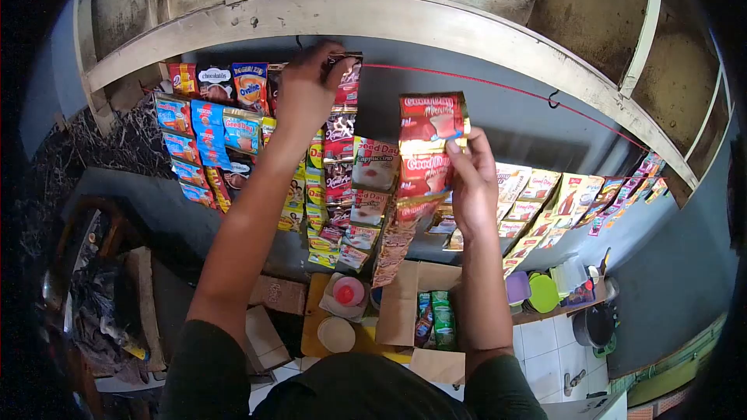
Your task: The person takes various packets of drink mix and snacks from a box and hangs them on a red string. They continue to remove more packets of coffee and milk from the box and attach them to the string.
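My right hand (475, 175) grips the edge of a long strip of red Good Day sachets (426, 175), which hangs down in front of the wall. My left hand (315, 82) is raised to the red string, its fingers bent at the top of a dark red sachet strip (346, 89); what exactly they pinch is partly hidden. Below it hang more dark red sachets (339, 152). Between the hands hangs a Good Day Cappuccino strip (375, 163). Blue sachets (208, 128) and an Ovaltine sachet (250, 87) hang left of my left hand.
A red string (482, 76) with a black hook (553, 99) runs under a pale beam (373, 14). More sachet strips (572, 194) hang at the right. Below are an open cardboard box (399, 307), a pink bowl (348, 291), a green plate (544, 293) and a dark pot (594, 327).
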Tool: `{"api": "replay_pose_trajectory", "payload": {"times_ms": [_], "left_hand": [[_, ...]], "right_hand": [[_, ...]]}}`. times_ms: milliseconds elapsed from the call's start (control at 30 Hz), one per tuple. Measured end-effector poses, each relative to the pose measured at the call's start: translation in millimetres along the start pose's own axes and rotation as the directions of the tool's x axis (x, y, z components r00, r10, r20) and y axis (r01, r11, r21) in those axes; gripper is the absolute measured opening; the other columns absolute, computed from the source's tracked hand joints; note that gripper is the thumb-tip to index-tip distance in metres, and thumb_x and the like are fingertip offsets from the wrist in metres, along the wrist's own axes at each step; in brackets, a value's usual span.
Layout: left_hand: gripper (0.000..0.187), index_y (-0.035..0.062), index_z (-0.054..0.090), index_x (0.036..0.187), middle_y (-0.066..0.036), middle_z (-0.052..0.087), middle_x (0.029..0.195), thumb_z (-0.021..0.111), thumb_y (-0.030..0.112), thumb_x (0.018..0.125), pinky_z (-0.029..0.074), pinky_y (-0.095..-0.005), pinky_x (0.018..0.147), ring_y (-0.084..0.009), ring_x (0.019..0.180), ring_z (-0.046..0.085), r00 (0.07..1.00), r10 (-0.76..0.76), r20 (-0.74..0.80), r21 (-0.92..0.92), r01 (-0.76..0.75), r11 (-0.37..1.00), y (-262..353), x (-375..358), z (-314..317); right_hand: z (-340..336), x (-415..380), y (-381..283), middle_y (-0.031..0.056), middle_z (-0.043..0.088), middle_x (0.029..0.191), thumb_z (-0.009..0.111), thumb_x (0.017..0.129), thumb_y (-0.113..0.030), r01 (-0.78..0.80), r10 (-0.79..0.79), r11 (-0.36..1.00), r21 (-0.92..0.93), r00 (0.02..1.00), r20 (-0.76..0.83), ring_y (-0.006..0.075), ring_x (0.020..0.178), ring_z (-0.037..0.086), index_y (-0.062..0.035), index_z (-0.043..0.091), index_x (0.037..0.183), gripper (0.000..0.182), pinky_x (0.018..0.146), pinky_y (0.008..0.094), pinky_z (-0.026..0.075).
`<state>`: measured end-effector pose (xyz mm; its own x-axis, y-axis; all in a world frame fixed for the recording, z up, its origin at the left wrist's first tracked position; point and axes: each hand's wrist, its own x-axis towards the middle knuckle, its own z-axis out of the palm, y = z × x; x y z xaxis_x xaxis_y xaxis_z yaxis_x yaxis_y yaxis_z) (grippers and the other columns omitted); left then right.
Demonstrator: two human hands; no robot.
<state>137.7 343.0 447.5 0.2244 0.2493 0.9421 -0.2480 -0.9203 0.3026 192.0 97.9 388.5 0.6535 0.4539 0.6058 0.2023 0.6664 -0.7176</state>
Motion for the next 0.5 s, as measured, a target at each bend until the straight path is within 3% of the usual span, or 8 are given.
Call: {"api": "replay_pose_trajectory", "payload": {"times_ms": [33,100,167,233,333,400,433,500], "left_hand": [[0.024,0.0048,0.065,0.096,-0.014,0.068,0.086,0.071,0.024,0.083,0.05,-0.0407,0.062,-0.0299,0.072,0.066,0.991,0.118,0.063,0.129,-0.126,0.984,-6.8,2.1,2.2],[0.026,0.0065,0.067,0.1,-0.016,0.068,0.084,0.066,0.029,0.087,0.052,-0.0373,0.066,-0.0343,0.07,0.065,0.99,0.102,0.092,0.222,-0.12,0.968,-1.1,-0.6,-0.1],[0.028,0.0067,0.068,0.101,-0.018,0.068,0.087,0.065,0.031,0.087,0.051,-0.042,0.07,-0.0362,0.079,0.065,0.996,0.045,0.077,0.397,-0.072,0.915,8.3,-8.2,-4.1],[0.033,0.0061,0.067,0.104,-0.019,0.067,0.092,0.064,0.034,0.087,0.05,-0.0455,0.074,-0.0382,0.086,0.064,0.991,-0.06,0.12,0.356,0.014,0.934,12.9,-10.9,-9.5],[0.037,0.0056,0.065,0.108,-0.019,0.067,0.095,0.064,0.035,0.086,0.05,-0.0452,0.073,-0.04,0.085,0.063,0.997,0.07,0.016,0.433,-0.07,0.899,27.1,-21.4,-19.3],[0.039,0.0042,0.063,0.108,-0.016,0.068,0.095,0.064,0.037,0.087,0.051,-0.0396,0.07,-0.0334,0.08,0.066,0.986,-0.094,0.139,0.363,0.037,0.931,46.3,-28.4,-26.4],[0.039,0.0042,0.063,0.108,-0.016,0.068,0.095,0.064,0.037,0.087,0.051,-0.0396,0.07,-0.0334,0.08,0.066,0.987,-0.092,0.135,0.366,0.036,0.93,52.2,-32.8,-24.6],[0.037,0.0022,0.063,0.104,-0.012,0.068,0.091,0.066,0.035,0.087,0.051,-0.0332,0.067,-0.0217,0.074,0.066,0.847,-0.336,0.411,0.0,0.369,0.93,60.8,-39.0,-17.5]], "right_hand": [[1.5,6.8,0.2,0.0039,0.061,0.108,0.056,0.094,-0.009,0.0,0.0,1.0,-0.003,1.0,0.004,0.0077,0.096,0.056,-0.0071,0.051,0.108,0.014,0.084,0.0228,0.043],[3.9,20.9,-0.5,0.0025,0.063,0.101,0.054,0.095,-0.009,0.027,-0.029,0.995,-0.092,0.999,-0.018,0.0091,0.092,0.059,-0.008,0.052,0.108,0.013,0.082,0.0248,0.045],[10.3,33.5,-7.6,0.0027,0.063,0.101,0.054,0.095,-0.009,0.02,-0.02,0.995,-0.099,1.0,-0.007,0.0085,0.092,0.059,-0.0071,0.052,0.108,0.014,0.08,0.0234,0.046],[17.8,48.8,-11.0,0.0026,0.063,0.099,0.055,0.094,-0.009,0.062,-0.058,0.988,-0.14,0.998,0.035,0.0084,0.088,0.059,-0.0063,0.052,0.109,0.015,0.078,0.0225,0.046],[17.9,78.7,-4.4,0.0032,0.063,0.101,0.057,0.094,-0.009,0.089,-0.079,0.974,-0.207,0.995,0.057,0.0076,0.089,0.058,-0.0039,0.053,0.108,0.015,0.077,0.0229,0.046],[18.1,98.0,1.3,0.0064,0.064,0.104,0.059,0.093,-0.009,0.141,-0.126,0.953,-0.27,0.989,0.072,0.0093,0.092,0.057,-0.0004,0.055,0.109,0.018,0.081,0.0257,0.047],[19.3,104.9,2.0,0.0064,0.064,0.104,0.059,0.093,-0.009,0.144,-0.128,0.953,-0.266,0.989,0.076,0.0093,0.092,0.057,-0.0004,0.055,0.109,0.018,0.081,0.0257,0.047],[27.7,114.1,-0.9,0.0091,0.064,0.107,0.059,0.093,-0.009,0.212,-0.213,0.919,-0.334,0.976,0.036,0.0129,0.092,0.059,0.001,0.055,0.113,0.023,0.081,0.027,0.047]]}}
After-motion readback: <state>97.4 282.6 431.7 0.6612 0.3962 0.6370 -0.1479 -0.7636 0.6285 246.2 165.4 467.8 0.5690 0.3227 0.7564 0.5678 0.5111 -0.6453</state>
